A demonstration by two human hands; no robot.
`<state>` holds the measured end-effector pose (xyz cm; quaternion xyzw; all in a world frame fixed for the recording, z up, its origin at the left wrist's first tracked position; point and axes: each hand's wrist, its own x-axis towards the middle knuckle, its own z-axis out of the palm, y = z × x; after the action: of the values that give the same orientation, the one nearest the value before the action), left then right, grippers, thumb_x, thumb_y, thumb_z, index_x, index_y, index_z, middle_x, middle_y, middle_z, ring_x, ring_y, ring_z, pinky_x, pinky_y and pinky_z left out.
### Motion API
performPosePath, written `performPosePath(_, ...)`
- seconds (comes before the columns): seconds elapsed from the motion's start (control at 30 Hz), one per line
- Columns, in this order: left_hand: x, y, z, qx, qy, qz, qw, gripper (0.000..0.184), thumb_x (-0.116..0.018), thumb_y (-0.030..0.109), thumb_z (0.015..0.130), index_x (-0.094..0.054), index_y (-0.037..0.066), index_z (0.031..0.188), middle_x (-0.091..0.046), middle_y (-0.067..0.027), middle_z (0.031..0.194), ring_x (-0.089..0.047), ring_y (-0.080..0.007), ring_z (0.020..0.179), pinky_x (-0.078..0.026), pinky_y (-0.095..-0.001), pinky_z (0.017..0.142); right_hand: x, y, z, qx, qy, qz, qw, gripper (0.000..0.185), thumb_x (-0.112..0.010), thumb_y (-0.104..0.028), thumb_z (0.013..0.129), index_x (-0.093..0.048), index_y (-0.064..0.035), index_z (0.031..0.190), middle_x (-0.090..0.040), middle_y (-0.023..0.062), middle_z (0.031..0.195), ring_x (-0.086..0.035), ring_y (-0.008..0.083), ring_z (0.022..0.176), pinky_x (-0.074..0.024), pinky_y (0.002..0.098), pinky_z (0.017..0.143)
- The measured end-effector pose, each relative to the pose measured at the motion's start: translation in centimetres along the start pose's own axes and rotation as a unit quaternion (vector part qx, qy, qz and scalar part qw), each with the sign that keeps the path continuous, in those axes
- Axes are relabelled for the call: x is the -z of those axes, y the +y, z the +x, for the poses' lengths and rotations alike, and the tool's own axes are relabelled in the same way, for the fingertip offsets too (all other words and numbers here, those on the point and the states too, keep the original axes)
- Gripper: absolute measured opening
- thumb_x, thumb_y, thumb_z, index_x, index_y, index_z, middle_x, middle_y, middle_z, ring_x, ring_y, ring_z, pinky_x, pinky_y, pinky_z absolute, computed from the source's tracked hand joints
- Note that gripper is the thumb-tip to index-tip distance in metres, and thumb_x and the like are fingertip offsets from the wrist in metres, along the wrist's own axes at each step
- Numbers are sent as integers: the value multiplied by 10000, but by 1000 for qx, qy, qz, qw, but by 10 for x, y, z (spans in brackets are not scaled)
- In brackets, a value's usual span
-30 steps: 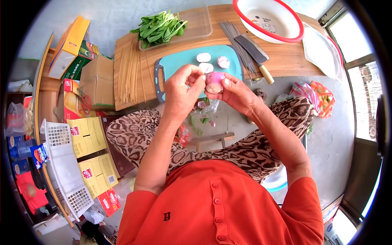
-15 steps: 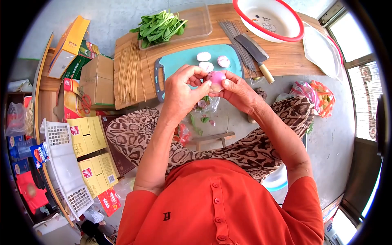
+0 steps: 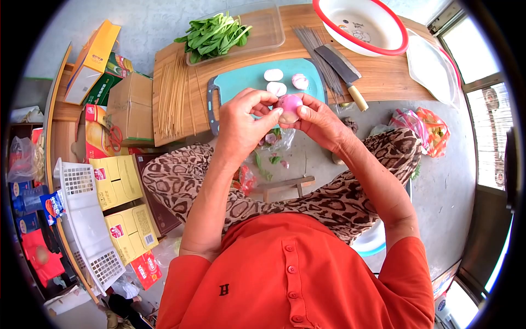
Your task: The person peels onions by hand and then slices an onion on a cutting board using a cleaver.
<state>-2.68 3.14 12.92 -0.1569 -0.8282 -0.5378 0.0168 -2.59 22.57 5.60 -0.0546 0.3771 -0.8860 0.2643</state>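
Note:
A purple onion is held up between my two hands, above the near edge of the cutting board. My left hand pinches at its left side with thumb and forefinger. My right hand wraps its fingers round the other side, thumb on top. Just beyond lies the teal cutting board, bearing several pale onion pieces, among them a cut one. Below my hands, bits of purple skin and green leaves lie on the floor near a clear plastic bag.
A cleaver lies right of the board beside metal skewers. Leafy greens sit in a clear tray. Bamboo skewers are at left, a red-rimmed basin at back right. Boxes stand to the left.
The onion has turned slightly between my fingers. Both hands stay in nearly the same place, and nothing else has visibly moved.

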Motion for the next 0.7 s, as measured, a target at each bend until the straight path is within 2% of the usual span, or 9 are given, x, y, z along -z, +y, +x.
performPosePath(0.33,0,0,-3,-26,14,23,999,145,-694,-46,810,-691,-13,951,-673,-59,905,-659,-118,761,-532,-251,686,-4,-1,1,18,8,-8,1000,452,-720,-338,893,-573,-37,1196,-626,82,1169,-605,192,1099,-486,365,985)
performPosePath(0.43,-7,-1,-6,-73,63,34,995,136,-692,-46,814,-691,-14,946,-676,-60,919,-659,-125,780,-540,-264,685,-2,0,2,29,22,-7,999,453,-721,-338,892,-572,-36,1194,-623,73,1173,-599,186,1103,-483,362,986)
performPosePath(0.5,-10,-2,-6,-124,71,94,985,163,-700,-43,774,-658,14,921,-659,-84,910,-678,-215,767,-542,-316,646,-2,2,2,34,26,-12,999,454,-722,-338,892,-570,-36,1195,-620,70,1180,-597,183,1103,-481,361,987)
performPosePath(0.53,-11,-4,-6,-124,72,95,985,163,-700,-43,774,-658,14,921,-659,-84,910,-678,-215,767,-542,-316,646,-2,2,2,38,30,-17,999,458,-723,-339,890,-568,-36,1197,-615,70,1186,-595,180,1101,-479,359,988)
performPosePath(0.6,-13,-5,-5,-186,90,196,959,160,-706,-24,760,-607,30,874,-626,-86,867,-648,-262,722,-523,-357,625,-3,1,3,43,33,-21,998,462,-724,-340,889,-565,-36,1198,-611,70,1192,-593,177,1098,-477,357,989)
performPosePath(0.7,-16,-1,-5,-171,86,225,956,168,-688,-76,739,-588,14,840,-611,-93,827,-633,-266,753,-512,-351,654,-3,4,0,42,41,-33,998,472,-724,-345,889,-560,-34,1204,-605,71,1196,-590,173,1095,-476,354,989)
